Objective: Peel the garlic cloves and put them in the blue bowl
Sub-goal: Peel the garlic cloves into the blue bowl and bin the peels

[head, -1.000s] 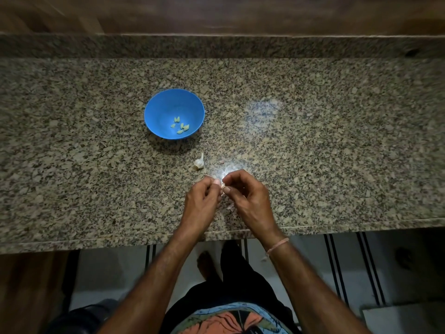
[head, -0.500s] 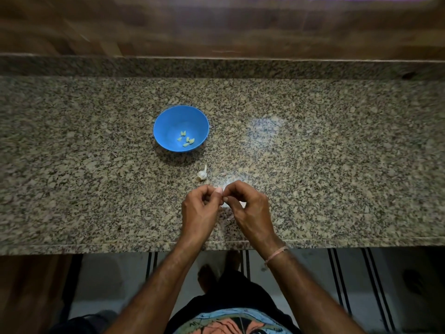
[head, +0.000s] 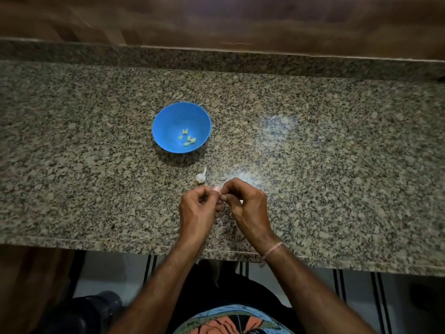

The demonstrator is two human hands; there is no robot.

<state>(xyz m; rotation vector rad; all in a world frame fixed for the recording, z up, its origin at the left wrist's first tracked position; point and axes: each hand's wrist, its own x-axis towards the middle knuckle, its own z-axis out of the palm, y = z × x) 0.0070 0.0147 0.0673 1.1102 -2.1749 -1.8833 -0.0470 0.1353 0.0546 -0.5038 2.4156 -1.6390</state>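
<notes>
Granite surface (head: 337, 165): left hand (head: 196, 209) and right hand (head: 248, 206) keep their grips pinched on one garlic clove (head: 221, 194), unchanged; peeling continues. The blue bowl (head: 168, 116), at eleven o'clock, holds peeled cloves (head: 187, 139), none added.

The left hand (head: 196, 210) and right hand (head: 248, 208), pinching a small pale garlic clove (head: 217, 189) between their fingertips, edged forward, closer to the white papery garlic bulb remnant (head: 201, 177).
</notes>
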